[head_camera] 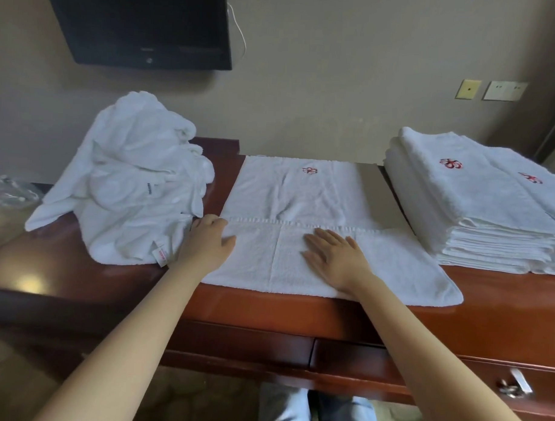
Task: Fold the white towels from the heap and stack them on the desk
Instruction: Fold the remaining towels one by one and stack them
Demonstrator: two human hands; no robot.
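A white towel [305, 195] with a red flower emblem lies spread across the middle of the wooden desk [502, 300], its near part folded over in a flat band. My left hand [207, 242] rests on the band's left end, fingers curled at the edge. My right hand [334, 255] lies flat on the band, fingers straight. A heap of crumpled white towels [129, 180] sits at the left. A stack of folded white towels [477, 204] with red emblems stands at the right.
A dark wall-mounted screen [141, 23] hangs above the heap. Wall sockets [503, 90] are at the right. A desk drawer with a metal handle [515, 385] is below the front edge. Clear plastic wrapping [9, 191] lies at the far left.
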